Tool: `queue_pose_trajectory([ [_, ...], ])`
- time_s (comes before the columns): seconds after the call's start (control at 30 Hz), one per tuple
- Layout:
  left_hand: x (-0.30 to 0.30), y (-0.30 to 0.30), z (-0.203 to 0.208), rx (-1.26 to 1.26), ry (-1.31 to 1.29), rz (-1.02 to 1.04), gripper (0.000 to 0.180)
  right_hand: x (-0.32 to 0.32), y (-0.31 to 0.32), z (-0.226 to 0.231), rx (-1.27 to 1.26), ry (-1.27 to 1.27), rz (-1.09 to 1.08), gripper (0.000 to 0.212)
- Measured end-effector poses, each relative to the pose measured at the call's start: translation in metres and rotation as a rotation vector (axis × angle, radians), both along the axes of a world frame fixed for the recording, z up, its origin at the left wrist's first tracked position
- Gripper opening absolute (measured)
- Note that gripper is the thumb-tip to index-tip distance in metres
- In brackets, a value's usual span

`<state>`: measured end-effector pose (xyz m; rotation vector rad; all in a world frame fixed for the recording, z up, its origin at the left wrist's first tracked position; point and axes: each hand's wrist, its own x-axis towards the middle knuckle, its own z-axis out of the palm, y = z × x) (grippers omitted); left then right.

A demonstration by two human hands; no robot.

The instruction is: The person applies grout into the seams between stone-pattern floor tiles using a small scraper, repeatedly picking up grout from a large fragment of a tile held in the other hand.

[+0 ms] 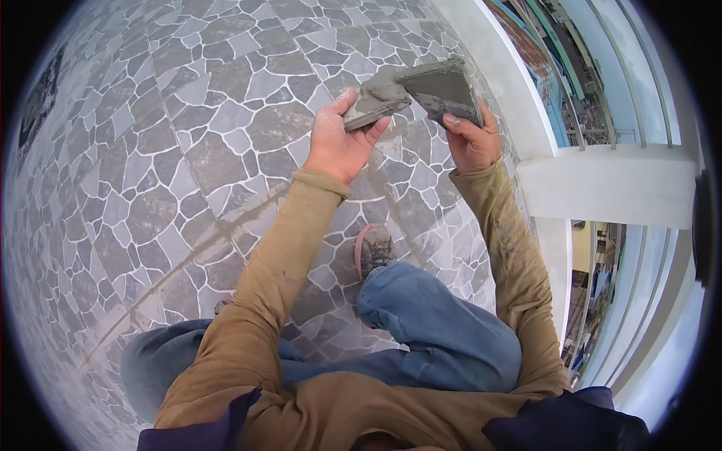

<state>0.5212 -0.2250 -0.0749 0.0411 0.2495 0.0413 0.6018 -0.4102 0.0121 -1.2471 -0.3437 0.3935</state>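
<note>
My left hand (338, 139) grips a small flat board-like piece (367, 115) from below, thumb on its near side and fingers along the left. A lump of wet grey mortar (385, 89) sits on top of that piece. In my right hand (474, 139) is a dark grey, flat, angular piece (445, 89), its thumb pressed on the near edge and a ridge of mortar along its far edge. The two pieces meet or nearly meet at the mortar; I cannot tell whether they touch. Mortar covers both, so their exact kind is unclear.
Below my hands spreads a floor of stone-patterned tiles (226, 143) with mortar-smeared joints. A white ledge and post (609, 184) with metal railing bars (598, 83) runs along the right, with buildings beyond. My shoe (374, 250) and bent knees are under my arms.
</note>
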Motion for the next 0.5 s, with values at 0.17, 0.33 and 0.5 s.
queue_pose_trajectory([
  [0.17, -0.004, 0.034, -0.005, 0.296, -0.063, 0.107, 0.032, 0.029, -0.041, 0.018, -0.268, 0.094, 0.136, 0.056],
  [0.33, -0.007, 0.027, 0.004, 0.677, -0.077, 0.214, 0.033, 0.023, -0.038, 0.037, -0.217, 0.319, 0.144, 0.05],
  [0.5, -0.005, 0.011, 0.006, 0.75, -0.175, 0.188, 0.028, 0.029, -0.04, 0.024, -0.238, 0.415, 0.217, 0.043],
])
